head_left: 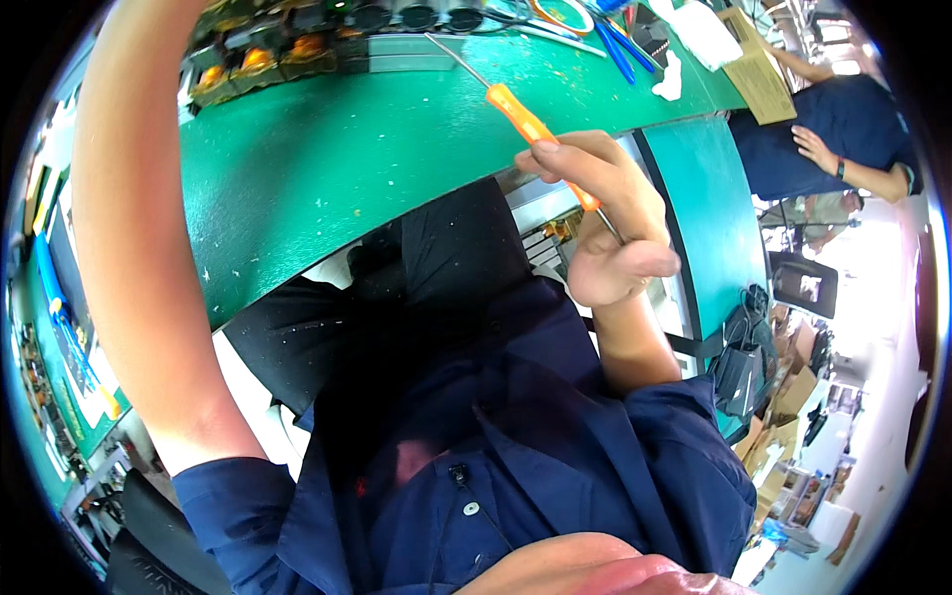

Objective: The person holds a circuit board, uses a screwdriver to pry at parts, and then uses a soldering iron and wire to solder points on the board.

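My right hand [617, 203] is closed around the lower end of a screwdriver [522, 116] with an orange handle and a thin metal shaft. The shaft slants up and to the left, its tip above the green bench top near a grey metal block [416, 54]. The thumb stands apart from the curled fingers. My left forearm [139, 238] reaches up past the upper edge of the picture, so the left hand itself is out of sight. Close to that forearm stand several dark units with orange-yellow parts [260, 61].
The green bench [327, 188] crosses in front of my lap. Blue-handled tools [617, 52], a white crumpled piece [669, 77] and a cardboard box [759, 79] lie at the far right. Another person [823, 139] stands beyond. A long blue tool [61, 317] lies far left.
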Available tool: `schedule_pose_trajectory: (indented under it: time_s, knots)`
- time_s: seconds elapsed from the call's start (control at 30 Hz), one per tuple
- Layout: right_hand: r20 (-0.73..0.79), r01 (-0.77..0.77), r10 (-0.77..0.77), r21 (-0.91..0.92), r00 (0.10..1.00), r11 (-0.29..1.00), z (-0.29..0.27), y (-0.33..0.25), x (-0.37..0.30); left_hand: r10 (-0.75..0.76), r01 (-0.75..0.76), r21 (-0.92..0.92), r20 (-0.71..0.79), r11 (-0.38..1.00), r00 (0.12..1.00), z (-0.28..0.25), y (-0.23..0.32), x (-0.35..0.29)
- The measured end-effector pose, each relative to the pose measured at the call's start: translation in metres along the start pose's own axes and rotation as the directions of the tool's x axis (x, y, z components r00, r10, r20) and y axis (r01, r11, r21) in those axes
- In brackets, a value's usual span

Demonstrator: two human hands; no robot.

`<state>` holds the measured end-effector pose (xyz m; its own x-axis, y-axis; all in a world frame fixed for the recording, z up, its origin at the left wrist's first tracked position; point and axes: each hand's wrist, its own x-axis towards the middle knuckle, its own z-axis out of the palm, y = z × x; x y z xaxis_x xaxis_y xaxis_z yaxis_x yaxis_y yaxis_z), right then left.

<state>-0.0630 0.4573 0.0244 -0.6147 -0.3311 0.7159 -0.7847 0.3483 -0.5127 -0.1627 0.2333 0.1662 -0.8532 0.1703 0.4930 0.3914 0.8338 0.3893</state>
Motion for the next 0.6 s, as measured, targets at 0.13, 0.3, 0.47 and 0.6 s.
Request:
schedule_pose_trajectory:
  time_s: [0.13, 0.3, 0.47, 0.6]
  knots:
    - [-0.155, 0.047, -0.02, 0.173, 0.988, 0.984, -0.019, 0.008, -0.012, -0.017, 0.018, 0.019, -0.015, 1.0, 1.0, 0.002, 0.007, 0.002]
    - [-0.355, -0.098, 0.263, 0.42, 0.897, 0.902, -0.038, 0.018, -0.033, 0.343, -0.323, 0.176, -0.1, 0.93, 0.934, 0.018, -0.019, 0.002]
    - [-0.237, -0.262, 0.417, 0.491, 0.877, 0.831, -0.037, 0.034, -0.04, 0.073, -0.073, -0.01, -0.006, 0.997, 0.997, 0.012, -0.009, 0.001]
    - [-0.215, -0.278, 0.457, 0.553, 0.863, 0.785, -0.036, 0.053, -0.047, 0.143, -0.139, 0.165, -0.014, 0.976, 0.99, 0.014, -0.017, 0.003]
